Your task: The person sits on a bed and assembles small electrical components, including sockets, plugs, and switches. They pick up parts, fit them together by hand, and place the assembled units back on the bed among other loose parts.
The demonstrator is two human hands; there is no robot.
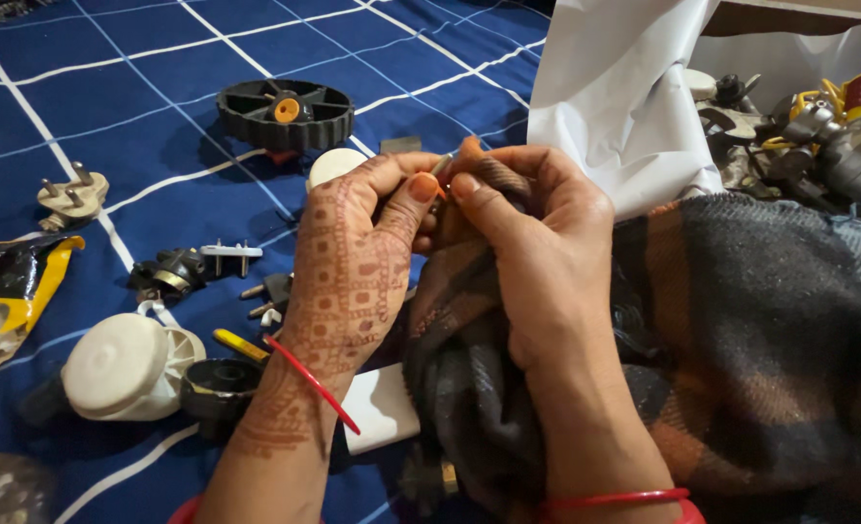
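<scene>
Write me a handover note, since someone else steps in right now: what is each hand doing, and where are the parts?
Left hand and right hand meet over the lap, pinching a small metal piece between fingertips; what it is cannot be told. Dark plaid cloth lies under the right hand. On the blue checked sheet: black wheel, white plug top, white round part, pin piece. Nothing looks assembled yet.

Landmark: black toothed plastic wheel with orange hub (286,114), flat on blue white-checked bedsheet (139,58). Left of wheel: beige three-pin plug (71,197). Below wheel: black plug part with white pin strip (190,269); farther below, white round plastic housing (128,366). Right of wheel: white plastic sheet (624,97).
</scene>
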